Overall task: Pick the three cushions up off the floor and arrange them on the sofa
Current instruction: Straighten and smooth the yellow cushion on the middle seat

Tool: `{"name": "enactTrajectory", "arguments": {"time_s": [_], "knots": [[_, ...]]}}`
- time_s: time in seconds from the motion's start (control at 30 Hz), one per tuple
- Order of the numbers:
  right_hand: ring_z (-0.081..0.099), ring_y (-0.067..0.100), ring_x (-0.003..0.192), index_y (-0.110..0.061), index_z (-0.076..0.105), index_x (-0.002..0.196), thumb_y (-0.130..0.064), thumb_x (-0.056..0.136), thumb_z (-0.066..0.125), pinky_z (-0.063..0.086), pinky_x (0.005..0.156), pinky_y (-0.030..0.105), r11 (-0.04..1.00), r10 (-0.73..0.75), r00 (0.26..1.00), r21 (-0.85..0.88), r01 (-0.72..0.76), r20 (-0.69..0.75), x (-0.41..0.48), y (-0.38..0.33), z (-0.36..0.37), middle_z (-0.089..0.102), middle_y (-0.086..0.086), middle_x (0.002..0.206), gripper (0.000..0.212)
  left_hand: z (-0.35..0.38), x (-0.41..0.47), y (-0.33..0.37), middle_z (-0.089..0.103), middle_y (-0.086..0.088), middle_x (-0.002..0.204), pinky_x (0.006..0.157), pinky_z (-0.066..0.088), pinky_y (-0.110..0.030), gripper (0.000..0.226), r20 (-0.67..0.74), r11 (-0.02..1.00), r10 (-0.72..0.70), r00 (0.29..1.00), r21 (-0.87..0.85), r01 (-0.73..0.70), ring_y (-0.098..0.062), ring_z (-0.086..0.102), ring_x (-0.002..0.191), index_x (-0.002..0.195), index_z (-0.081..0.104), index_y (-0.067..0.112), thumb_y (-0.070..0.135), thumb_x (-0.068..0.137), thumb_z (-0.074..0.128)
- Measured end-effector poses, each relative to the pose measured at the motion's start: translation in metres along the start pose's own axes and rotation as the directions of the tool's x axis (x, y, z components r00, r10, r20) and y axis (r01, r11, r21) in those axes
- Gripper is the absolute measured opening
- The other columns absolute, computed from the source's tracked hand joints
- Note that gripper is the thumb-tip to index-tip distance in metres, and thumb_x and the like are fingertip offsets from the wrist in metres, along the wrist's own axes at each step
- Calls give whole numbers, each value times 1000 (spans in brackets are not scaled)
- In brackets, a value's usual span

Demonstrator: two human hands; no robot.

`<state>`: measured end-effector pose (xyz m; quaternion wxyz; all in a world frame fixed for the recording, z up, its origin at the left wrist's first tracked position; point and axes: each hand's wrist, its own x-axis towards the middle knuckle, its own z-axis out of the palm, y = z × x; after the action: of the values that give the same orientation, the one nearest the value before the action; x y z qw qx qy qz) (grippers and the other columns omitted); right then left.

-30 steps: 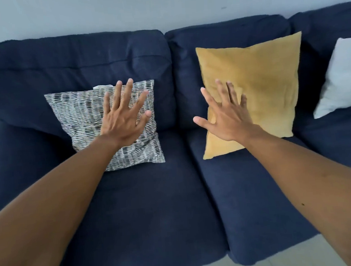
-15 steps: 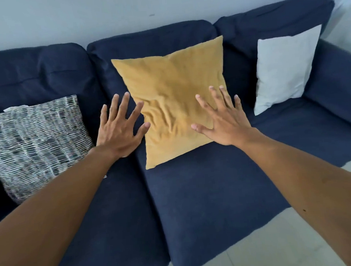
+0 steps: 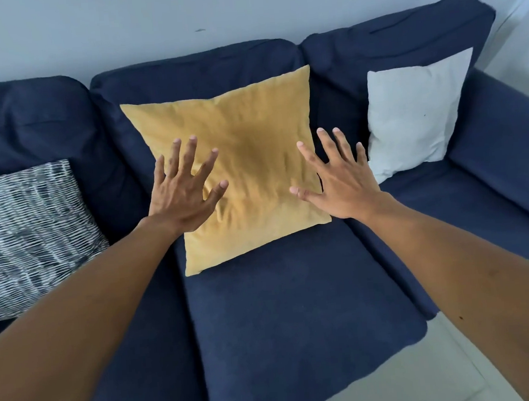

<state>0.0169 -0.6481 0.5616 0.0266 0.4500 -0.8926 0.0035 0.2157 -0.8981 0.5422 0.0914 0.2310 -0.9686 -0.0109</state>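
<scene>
smoothing the yellow cushion into place

reaching forward from the bottom of the view, both bare arms stretch toward a dark blue sofa (image 3: pixel 297 308). the left hand (image 3: pixel 181 191) is spread flat, fingers wide apart, and appears to rest on the lower left of the yellow cushion (image 3: pixel 238 164); the fabric is dimpled just beside its thumb. the right hand (image 3: pixel 341 181) is also spread open, holding nothing, its thumb and first finger over the cushion's right edge; whether it presses or only hovers cannot be told.

the yellow cushion leans on the middle backrest, between the two hands and beyond the fingertips. a patterned cushion (image 3: pixel 28 231) in black and white sits well to the left of the left hand, against the left backrest. a white cushion (image 3: pixel 414 112) leans in the right corner, just past the right hand's little finger.

all three cushions are on the sofa, none on the floor, so the task looks nearly done; this seems to be the final tidying. the next move probably calls for only light pats or a small nudge to square the yellow cushion, then lifting the hands away.
</scene>
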Motion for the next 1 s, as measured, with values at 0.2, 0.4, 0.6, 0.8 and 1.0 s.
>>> {"name": "enactTrajectory", "arguments": {"time_s": [0.2, 0.4, 0.6, 0.8, 1.0], "knots": [[-15, 31, 156, -41, -8, 160, -92, 83, 10, 7, 120, 68, 999, -46, 999, 8, 46, 0, 39, 20, 9, -14, 5, 170, 94, 19, 31, 5, -16, -1, 170, 123, 4, -58, 72, -72, 1000, -12, 997, 4, 12, -31, -12, 157, 163, 8, 38, 70, 99, 14], [-15, 33, 156, -39, -10, 160, -89, 86, 15, 7, 121, 68, 992, -129, 991, 3, 129, 18, 88, 27, 17, -18, 7, 169, 93, 35, 56, 6, -14, -3, 171, 123, 4, -59, 68, -133, 998, -59, 989, -18, 57, -32, -12, 157, 163, 8, 36, 65, 102, 19], [-12, 36, 156, -38, -9, 161, -90, 85, 12, 9, 120, 69, 975, -221, 975, 14, 221, -11, 127, 26, 29, -15, 11, 170, 94, 53, 74, 6, -8, -6, 171, 123, 5, -60, 67, -160, 994, -111, 981, -27, 108, -34, -9, 157, 162, 12, 35, 63, 102, 20], [-8, 38, 156, -37, -2, 162, -89, 86, 16, 10, 118, 71, 960, -275, 957, 36, 279, -91, 165, 18, 52, -10, 12, 170, 94, 73, 92, 2, 2, -9, 172, 124, 4, -59, 67, -234, 994, -104, 967, 1, 107, -34, -4, 157, 163, 19, 32, 61, 103, 28], [-6, 39, 156, -37, 9, 162, -88, 87, 25, 3, 114, 76, 936, -326, 922, 66, 346, -209, 206, 7, 81, -3, 11, 171, 92, 90, 115, -11, 7, -9, 171, 124, 0, -58, 67, -297, 988, -116, 948, 60, 140, -34, 2, 157, 162, 22, 31, 63, 103, 26]]}}
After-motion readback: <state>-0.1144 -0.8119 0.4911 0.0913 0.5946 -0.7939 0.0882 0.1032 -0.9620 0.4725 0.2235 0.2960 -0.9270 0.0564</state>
